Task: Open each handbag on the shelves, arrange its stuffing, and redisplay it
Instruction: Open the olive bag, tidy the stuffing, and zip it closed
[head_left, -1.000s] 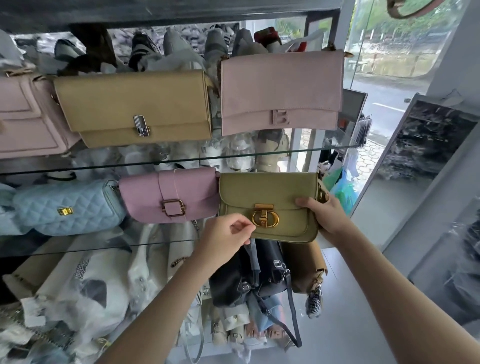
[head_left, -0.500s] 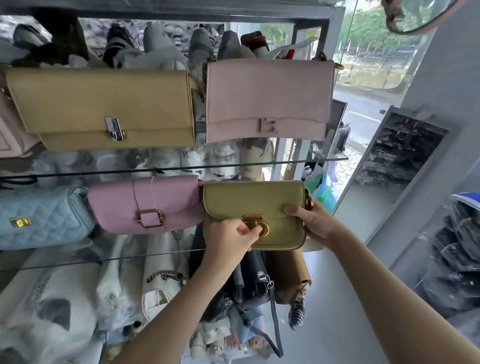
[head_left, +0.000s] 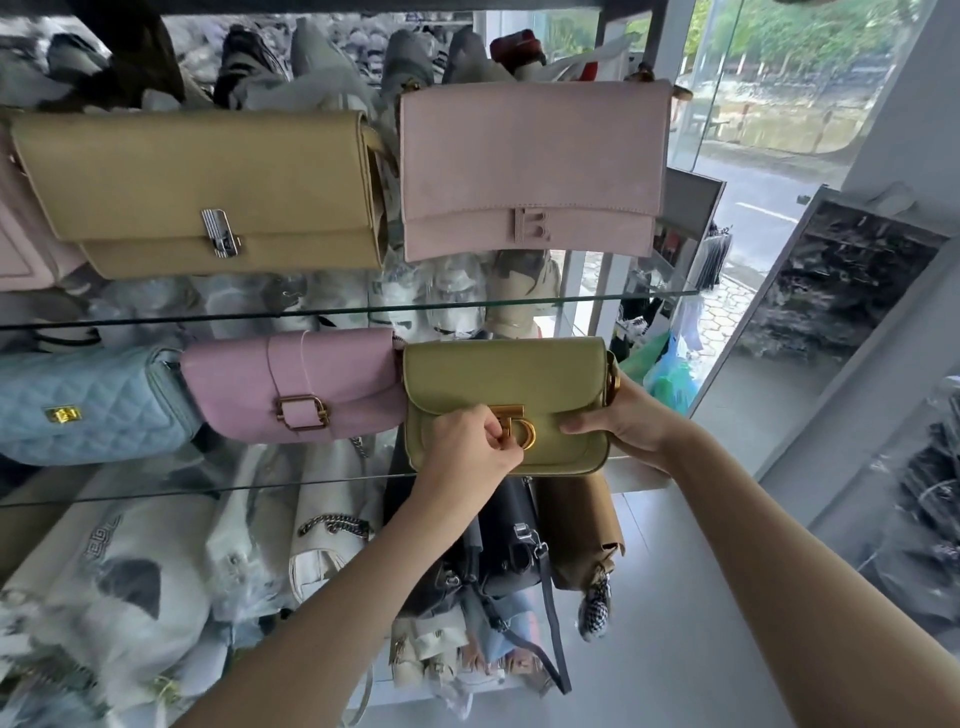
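Head-worn wide view, close before glass shelves (head_left: 260, 315)

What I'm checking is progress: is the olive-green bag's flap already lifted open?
No, the flap of the olive-green bag lies shut over its front, and the left hand pinches the gold clasp.

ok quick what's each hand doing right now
left hand: pinches the gold clasp of the olive handbag
right hand: holds that handbag's right end
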